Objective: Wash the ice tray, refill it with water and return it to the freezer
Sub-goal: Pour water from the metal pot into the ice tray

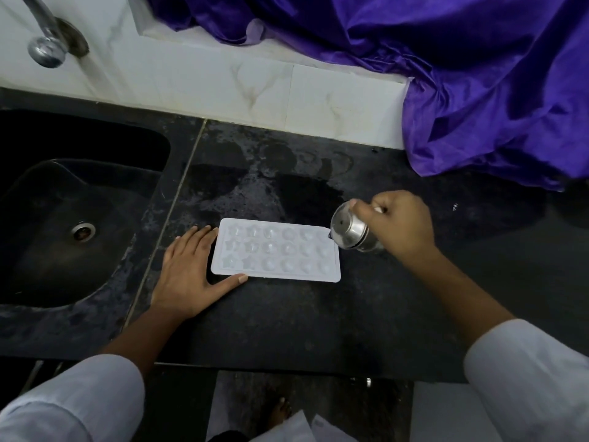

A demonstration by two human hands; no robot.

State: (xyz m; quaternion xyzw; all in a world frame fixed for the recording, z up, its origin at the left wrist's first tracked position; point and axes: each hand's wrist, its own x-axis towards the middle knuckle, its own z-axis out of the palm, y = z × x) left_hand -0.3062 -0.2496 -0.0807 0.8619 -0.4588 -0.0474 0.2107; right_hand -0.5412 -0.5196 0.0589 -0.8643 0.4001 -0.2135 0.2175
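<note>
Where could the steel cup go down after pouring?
Bare counter: right of the right hand and its steel cup, below the purple cloth; along the near edge in front of the ice tray. Crowded: the tray's left end, where the left hand rests, beside the sink.

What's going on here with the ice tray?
A person appears to be refilling the white ice tray, which lies flat on the black counter right of the sink. The left hand rests flat against the tray's left end. The right hand grips a small steel cup tipped over the tray's far right corner, apparently pouring. How full the cells are is unclear.
</note>
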